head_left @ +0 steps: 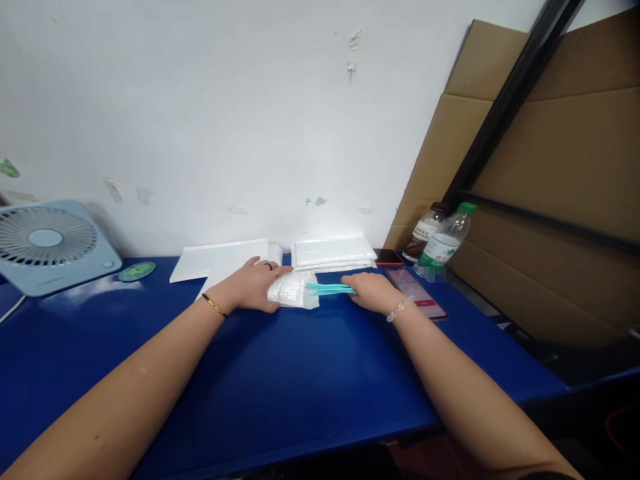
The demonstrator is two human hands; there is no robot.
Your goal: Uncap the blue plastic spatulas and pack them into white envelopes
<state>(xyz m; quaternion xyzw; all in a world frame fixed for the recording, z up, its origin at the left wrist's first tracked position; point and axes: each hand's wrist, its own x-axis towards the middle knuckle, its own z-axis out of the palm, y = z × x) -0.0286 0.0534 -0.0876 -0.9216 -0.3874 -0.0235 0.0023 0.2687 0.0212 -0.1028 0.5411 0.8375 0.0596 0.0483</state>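
My left hand (253,285) is closed on a white padded bubble bag (294,292), which lies on the blue table with its open end to the right. A bundle of thin turquoise strips (330,289) is gripped at its right end by my right hand (373,292). The far ends of the strips reach the mouth of the bag; how deep they go inside I cannot tell. Beneath and behind my left hand lie flat white padded bags (225,255). Another stack of white bags (333,252) rests against the wall, behind the strips.
On the left stands a light blue fan (47,243), with a green round disc (137,271) beside it. A phone (417,293) lies under my right wrist, near a second, red-edged phone (389,258). Two bottles (447,240) and cardboard (550,167) border the right side.
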